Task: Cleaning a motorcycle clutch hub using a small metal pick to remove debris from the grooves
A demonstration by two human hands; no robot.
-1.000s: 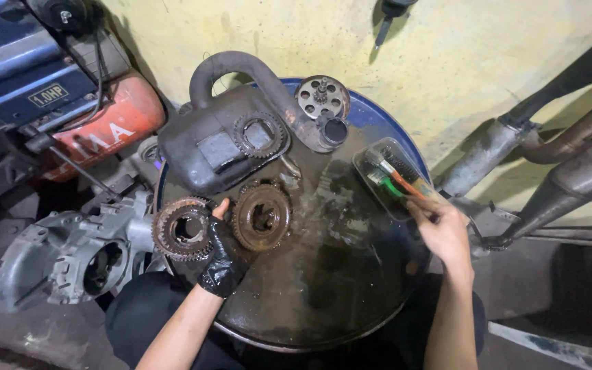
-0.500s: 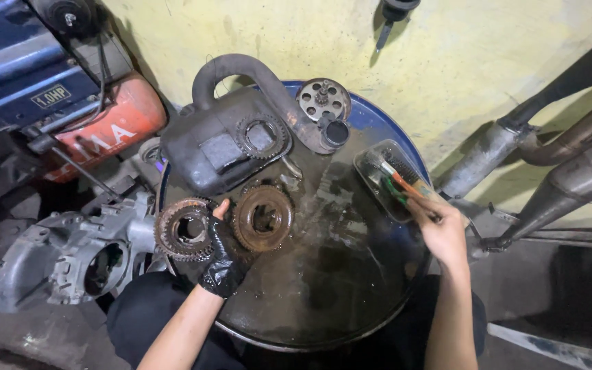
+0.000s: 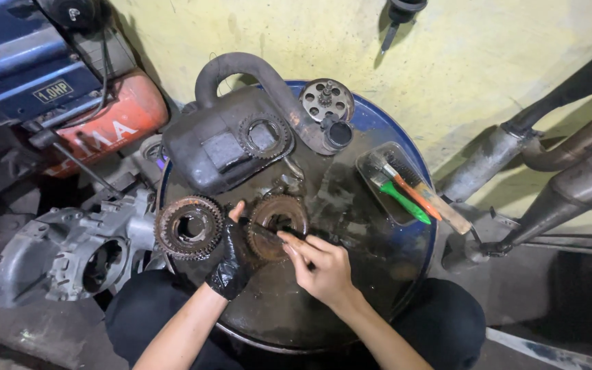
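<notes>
Two rusty gears lie on top of a greasy blue drum (image 3: 405,137). My left hand (image 3: 231,257), in a black glove, rests between the left gear (image 3: 188,227) and the right gear (image 3: 279,218), touching the right one. My right hand (image 3: 320,264) is bare and grips a thin dark tool (image 3: 263,229) laid across the right gear.
A black exhaust muffler (image 3: 227,140) with a gear ring on it lies at the drum's back, beside a round perforated plate (image 3: 326,100). A clear tray (image 3: 405,188) holds brushes at the right. An engine casing (image 3: 63,250) sits left; pipes (image 3: 563,185) run right.
My right hand left the tray of brushes and came left to the right gear, now holding a thin dark tool over it. My left hand stayed by the gears.
</notes>
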